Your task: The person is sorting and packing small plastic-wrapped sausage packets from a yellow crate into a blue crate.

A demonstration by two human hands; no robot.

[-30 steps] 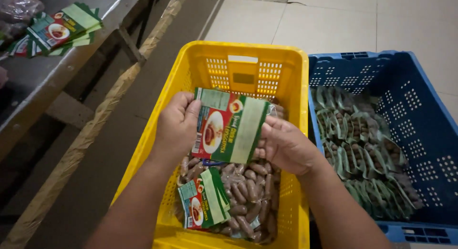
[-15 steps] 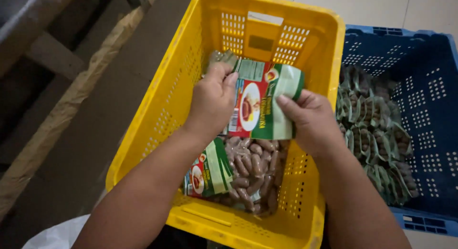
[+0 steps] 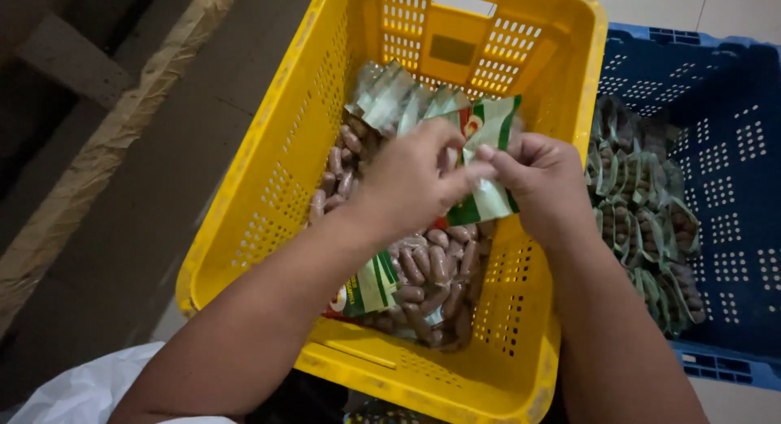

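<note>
Wooden beam [image 3: 98, 160] runs along the far left, on the floor beside the yellow crate [image 3: 268, 196]. Against the picture from half a second ago, my view has dropped closer over this crate, and the table that showed a second ago is out of sight.

My left hand [image 3: 415, 176] now sits lower in the crate, fingers pinched shut on the top edge of a green and white packet [image 3: 488, 168]. Earlier both hands held a flat stack of packets face up; now the stack is tipped and half hidden behind my knuckles, so I cannot tell how many packets I hold. More packets [image 3: 390, 95] stand fanned against the far wall of the crate, just behind my left hand.

Below my wrists lies a heap of clear bags filled with small brown sausages [image 3: 431, 269], with one green packet [image 3: 370, 286] lying where it lay before, near the front wall.

My right hand [image 3: 541, 180] is closed on the same packet from the right side, thumb touching the fingertips of the left.

Further right, touching the yellow crate, stands a blue crate [image 3: 732, 82] with rows of green-edged bags [image 3: 643, 221] of the same sausages. My right forearm crosses its near corner and hides part of it.
</note>
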